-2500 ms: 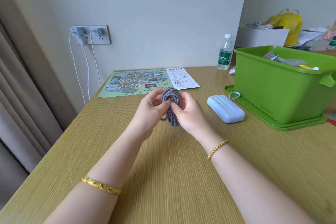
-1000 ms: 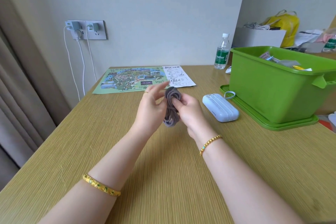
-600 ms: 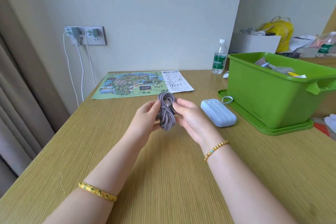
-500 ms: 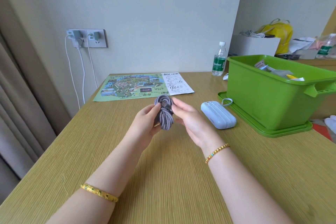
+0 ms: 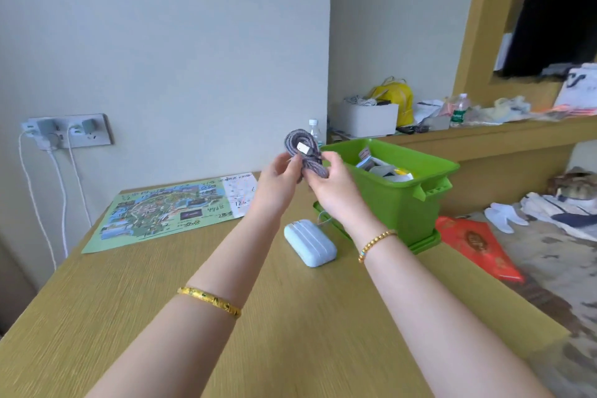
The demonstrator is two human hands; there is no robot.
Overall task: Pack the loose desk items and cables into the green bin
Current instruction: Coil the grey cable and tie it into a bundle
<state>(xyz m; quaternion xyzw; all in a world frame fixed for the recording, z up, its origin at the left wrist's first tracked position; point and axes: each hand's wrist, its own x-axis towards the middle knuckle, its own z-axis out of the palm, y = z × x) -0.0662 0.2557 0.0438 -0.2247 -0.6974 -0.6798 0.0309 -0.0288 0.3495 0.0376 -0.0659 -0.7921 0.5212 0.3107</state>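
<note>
- Frame centre: left hand (image 5: 277,182) and right hand (image 5: 332,186) both pinch coiled grey braided cable (image 5: 303,152), raised beside green plastic bin (image 5: 400,200).
- Fingers partly hide coil's lower end.
- Bin contents indistinct.

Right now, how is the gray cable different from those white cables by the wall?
The gray cable is wound into a tight bundle; the white cables hang long and loose down the wall. The gray cable is pinched between the left hand and right hand, with one plug end showing free; the white cables run from chargers in the wall socket. The gray one looks braided and dark, the white ones smooth. Both are charging-type cords.
</note>
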